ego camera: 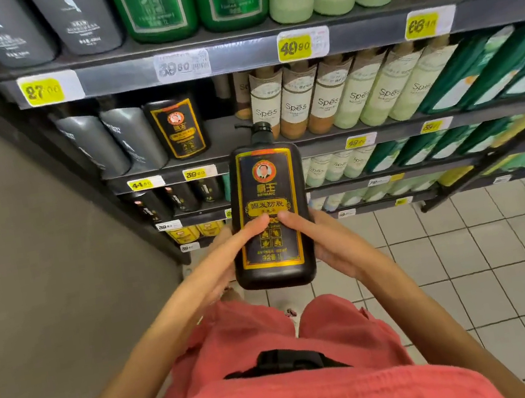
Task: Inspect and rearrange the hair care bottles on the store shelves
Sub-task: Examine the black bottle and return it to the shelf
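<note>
I held the black pump bottle [265, 194] upright in front of me, lifted clear of the shelves, with its gold-bordered label facing me and its pump spout pointing left. My left grip [226, 262] clasped the bottle's lower left side, thumb laid across the label and fingers wrapped behind. My right grip [329, 243] clasped the lower right side the same way, and the two thumb tips lay close together over the label without touching. Behind the bottle, a matching black bottle [178, 127] stood on the shelf [220, 140], just right of two grey bottles [126, 141]. A bare stretch of shelf separated it from the row of Spes bottles [293, 103] further right. Yellow price tags [194, 174] lined the shelf edge, and white floor tiles [471, 250] lay below to my right.
</note>
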Demonstrator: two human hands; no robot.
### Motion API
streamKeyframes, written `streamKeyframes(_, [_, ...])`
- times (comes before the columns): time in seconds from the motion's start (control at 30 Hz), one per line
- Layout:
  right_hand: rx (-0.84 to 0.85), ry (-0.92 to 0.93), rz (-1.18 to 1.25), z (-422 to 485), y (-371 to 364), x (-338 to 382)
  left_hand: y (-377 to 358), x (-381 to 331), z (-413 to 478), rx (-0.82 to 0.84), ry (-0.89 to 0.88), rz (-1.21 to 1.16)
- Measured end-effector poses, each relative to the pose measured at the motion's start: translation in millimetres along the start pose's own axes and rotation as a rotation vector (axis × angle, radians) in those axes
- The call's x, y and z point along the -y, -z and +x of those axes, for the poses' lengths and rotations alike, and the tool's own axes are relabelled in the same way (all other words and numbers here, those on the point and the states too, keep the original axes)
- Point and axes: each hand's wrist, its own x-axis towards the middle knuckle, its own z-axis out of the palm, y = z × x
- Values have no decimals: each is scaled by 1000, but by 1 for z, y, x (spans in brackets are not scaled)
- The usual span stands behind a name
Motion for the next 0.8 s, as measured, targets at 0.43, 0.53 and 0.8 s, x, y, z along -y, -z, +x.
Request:
streamKeyframes(0.43, [-30,388,-489,-13,27,-10,-1,-8,1,74,-264,551])
streamKeyframes(0.53, [-27,374,-527,-16,29,-14,-4,0,-1,27,-279,564])
streamKeyframes(0.8, [65,86,-476,-11,28,14,-6,4,-15,167,-3,43])
